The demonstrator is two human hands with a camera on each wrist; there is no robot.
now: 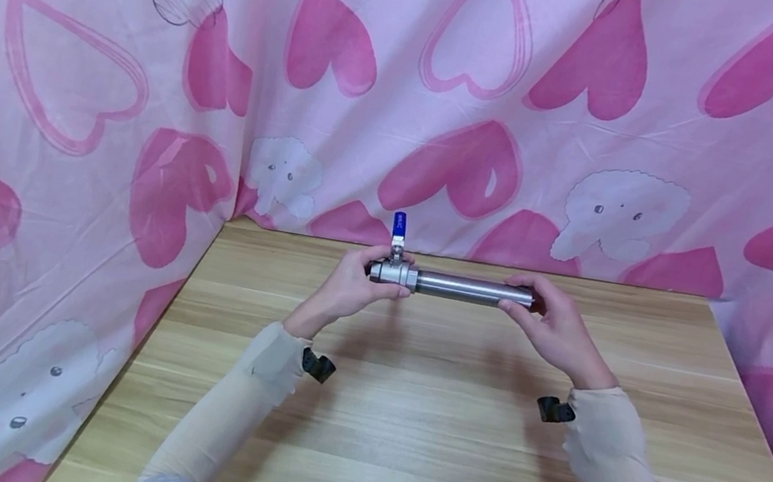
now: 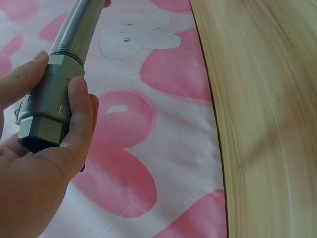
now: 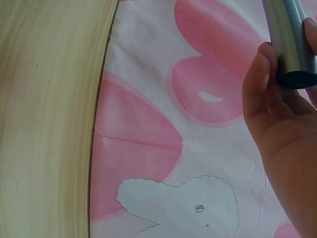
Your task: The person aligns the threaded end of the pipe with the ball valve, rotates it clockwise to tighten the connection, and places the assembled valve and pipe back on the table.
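Note:
A metal ball valve [image 1: 392,274] with a blue lever handle [image 1: 400,225] is joined to a straight steel pipe [image 1: 473,290]. My left hand [image 1: 349,286] grips the valve body, thumb on one side and fingers on the other. Threads show where the pipe meets the valve [image 2: 47,106] in the left wrist view. At the pipe's other end, my right hand [image 1: 551,322] holds it between thumb and fingers. The right wrist view shows the open end of the pipe [image 3: 292,44] beside the fingers. The lever points up and away from the pipe, which lies level across the head view.
Below the hands is a wood-grain table [image 1: 414,448], its far edge just behind the pipe. A pink curtain [image 1: 392,107] with hearts and white cartoon animals hangs behind and on both sides. Each wrist carries a small black mount [image 1: 318,366].

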